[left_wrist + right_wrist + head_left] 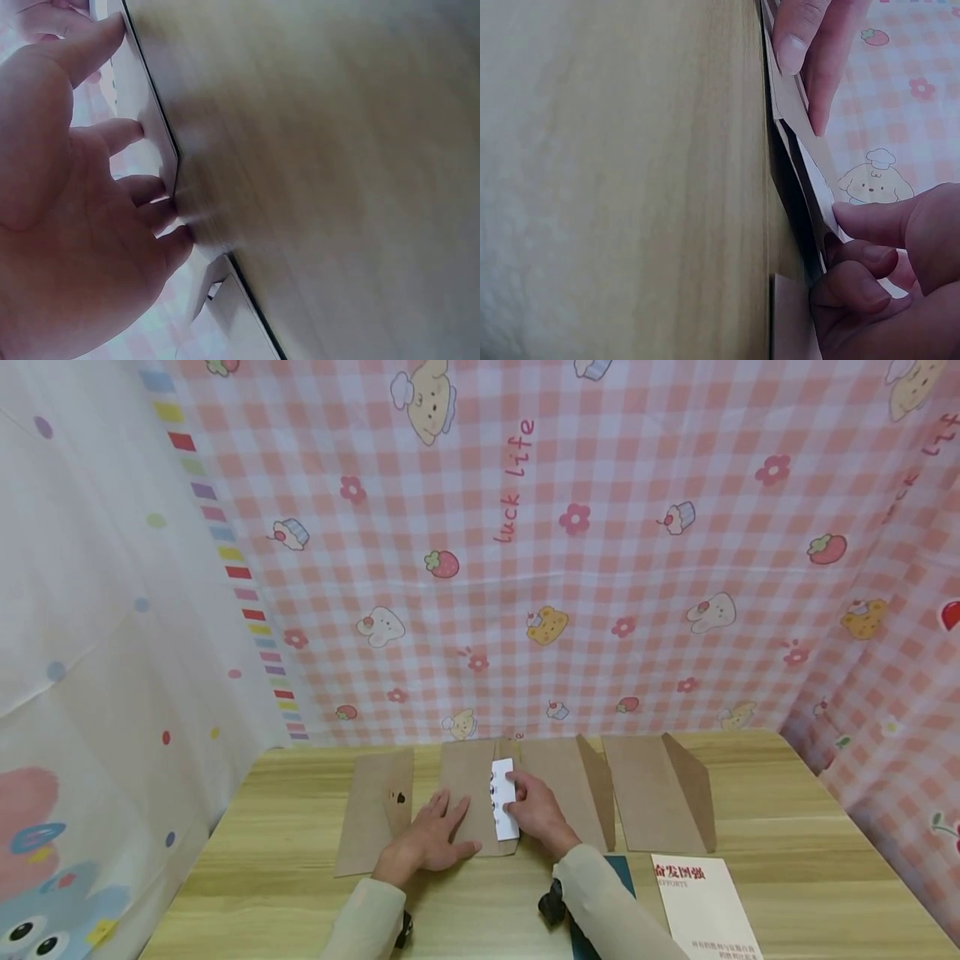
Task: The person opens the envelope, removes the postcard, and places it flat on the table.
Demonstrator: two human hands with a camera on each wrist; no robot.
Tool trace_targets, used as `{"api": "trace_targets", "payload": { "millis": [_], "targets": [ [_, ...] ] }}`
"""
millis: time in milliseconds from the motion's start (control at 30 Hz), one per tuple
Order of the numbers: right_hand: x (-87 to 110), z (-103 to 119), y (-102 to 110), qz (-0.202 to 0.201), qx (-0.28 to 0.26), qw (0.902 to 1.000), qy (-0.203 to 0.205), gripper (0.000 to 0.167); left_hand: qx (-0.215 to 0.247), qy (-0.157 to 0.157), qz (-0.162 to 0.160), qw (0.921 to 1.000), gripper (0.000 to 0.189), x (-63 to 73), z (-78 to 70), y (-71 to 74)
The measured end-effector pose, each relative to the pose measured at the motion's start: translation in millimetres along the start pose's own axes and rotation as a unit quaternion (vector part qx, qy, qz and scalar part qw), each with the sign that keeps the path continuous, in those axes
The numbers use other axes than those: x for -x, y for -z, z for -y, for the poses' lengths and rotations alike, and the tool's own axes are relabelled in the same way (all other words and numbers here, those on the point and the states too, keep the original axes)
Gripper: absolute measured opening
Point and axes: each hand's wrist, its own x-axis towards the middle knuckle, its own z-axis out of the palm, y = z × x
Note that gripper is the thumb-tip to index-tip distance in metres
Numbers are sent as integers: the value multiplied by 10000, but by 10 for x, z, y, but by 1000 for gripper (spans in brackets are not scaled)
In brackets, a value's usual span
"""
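Note:
My left hand (435, 837) lies with spread fingers on a brown kraft-paper envelope (467, 768), second from the left in a row. At that envelope's right side, my right hand (542, 814) pinches a white card (506, 806) with small dark print along its left edge. The card's left part is hidden inside the envelope's opening. In the right wrist view the thumb presses on the card (819, 180) from above, with curled fingers below it. The left wrist view shows the left fingertips (127, 133) along the envelope's near edge.
Left of the hands lies a brown envelope (367, 810) with a small dark mark on its flap. Two more envelopes (558, 793) with raised flaps lie to the right. Nearer me are a cream printed card (705, 906) and a dark teal item (621, 870), partly under the right sleeve.

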Motion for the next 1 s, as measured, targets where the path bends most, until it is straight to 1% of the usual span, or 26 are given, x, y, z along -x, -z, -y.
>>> {"api": "trace_targets", "payload": {
  "millis": [233, 400, 633, 1000],
  "targets": [
    [-2, -3, -2, -28, 77, 10000, 24, 50, 36, -27, 19, 10000, 78, 5, -6, 4],
    [-9, -1, 4, -82, 120, 9998, 124, 50, 12, -6, 7, 10000, 77, -22, 0, 4],
    [-26, -16, 18, -89, 168, 9998, -27, 50, 28, 36, -11, 10000, 77, -25, 6, -2],
    [1, -6, 67, -134, 324, 9994, 80, 49, 43, 71, -15, 10000, 77, -12, -5, -4]
  ]
}}
